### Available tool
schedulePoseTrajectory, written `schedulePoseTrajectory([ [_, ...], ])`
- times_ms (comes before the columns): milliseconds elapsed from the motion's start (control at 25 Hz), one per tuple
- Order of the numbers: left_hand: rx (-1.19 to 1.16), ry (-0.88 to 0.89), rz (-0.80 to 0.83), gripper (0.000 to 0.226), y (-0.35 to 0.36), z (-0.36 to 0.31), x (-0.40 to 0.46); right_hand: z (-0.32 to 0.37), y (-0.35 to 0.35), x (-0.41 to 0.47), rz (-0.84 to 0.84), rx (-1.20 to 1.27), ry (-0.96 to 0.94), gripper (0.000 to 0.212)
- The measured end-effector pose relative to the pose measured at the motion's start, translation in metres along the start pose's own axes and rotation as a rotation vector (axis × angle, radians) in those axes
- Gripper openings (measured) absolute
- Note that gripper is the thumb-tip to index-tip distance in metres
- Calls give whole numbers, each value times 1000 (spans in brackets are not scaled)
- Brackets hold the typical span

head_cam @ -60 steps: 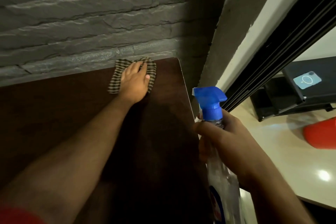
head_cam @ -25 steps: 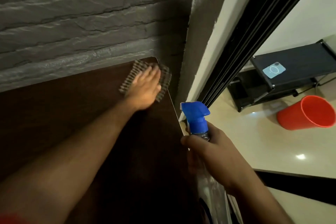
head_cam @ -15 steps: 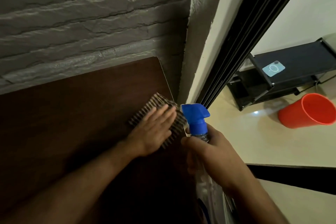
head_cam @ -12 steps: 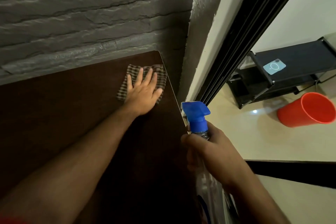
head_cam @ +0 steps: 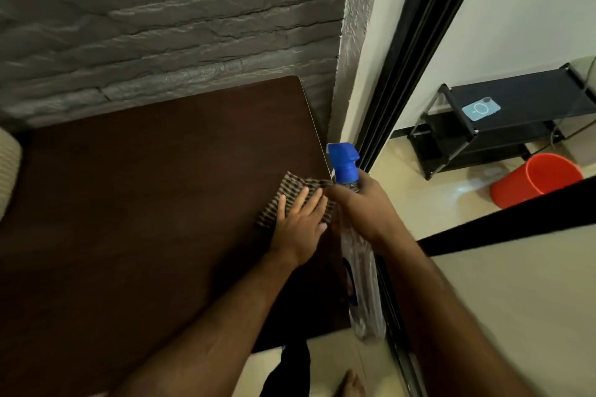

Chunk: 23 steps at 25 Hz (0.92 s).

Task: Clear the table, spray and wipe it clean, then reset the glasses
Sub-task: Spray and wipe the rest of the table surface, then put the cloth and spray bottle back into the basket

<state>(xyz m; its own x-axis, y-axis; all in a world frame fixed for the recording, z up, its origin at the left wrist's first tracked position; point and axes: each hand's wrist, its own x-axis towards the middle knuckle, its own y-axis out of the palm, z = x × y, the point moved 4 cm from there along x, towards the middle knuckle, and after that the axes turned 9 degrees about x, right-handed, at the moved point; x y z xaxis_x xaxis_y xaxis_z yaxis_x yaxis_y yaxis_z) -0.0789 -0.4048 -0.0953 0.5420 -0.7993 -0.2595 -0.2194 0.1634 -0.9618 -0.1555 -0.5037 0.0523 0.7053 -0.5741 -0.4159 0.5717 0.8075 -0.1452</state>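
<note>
A dark brown wooden table (head_cam: 135, 203) stands against a grey stone wall. My left hand (head_cam: 301, 222) presses flat, fingers straight, on a checked brown cloth (head_cam: 277, 203) near the table's right edge. Just to its right, my right hand (head_cam: 364, 206) grips the neck of a clear spray bottle (head_cam: 361, 284) with a blue trigger head (head_cam: 343, 161), held upright beside the table edge. No glasses are in view.
A grey stone wall (head_cam: 167, 26) runs behind the table, with a black sliding-door frame (head_cam: 409, 51) to the right. Beyond it stand a black shelf rack (head_cam: 503, 126) with a phone on top and a red bucket (head_cam: 535, 179) on the floor. A beige cushion (head_cam: 8, 171) sits at far left.
My left hand has slid the cloth from the far right corner back toward me along the right edge. The right hand still holds the bottle beside the table.
</note>
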Motion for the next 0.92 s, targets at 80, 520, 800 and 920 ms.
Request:
schedulePoseTrajectory([
  [80, -28, -18, 20, 53, 3, -18, -47, -2, -7, -26, -5, -39, -71, 19],
  [520, -587, -139, 213, 39, 9, -72, -203, -8, -2, -147, 148, 31, -304, 22],
  [800, -817, -358, -227, 37, -95, 26, -248, 45, 35, -176, 284, 98, -410, 27],
  [920, -874, -418, -357, 37, -143, 82, -257, 77, 62, -178, 327, 92, -456, 22],
])
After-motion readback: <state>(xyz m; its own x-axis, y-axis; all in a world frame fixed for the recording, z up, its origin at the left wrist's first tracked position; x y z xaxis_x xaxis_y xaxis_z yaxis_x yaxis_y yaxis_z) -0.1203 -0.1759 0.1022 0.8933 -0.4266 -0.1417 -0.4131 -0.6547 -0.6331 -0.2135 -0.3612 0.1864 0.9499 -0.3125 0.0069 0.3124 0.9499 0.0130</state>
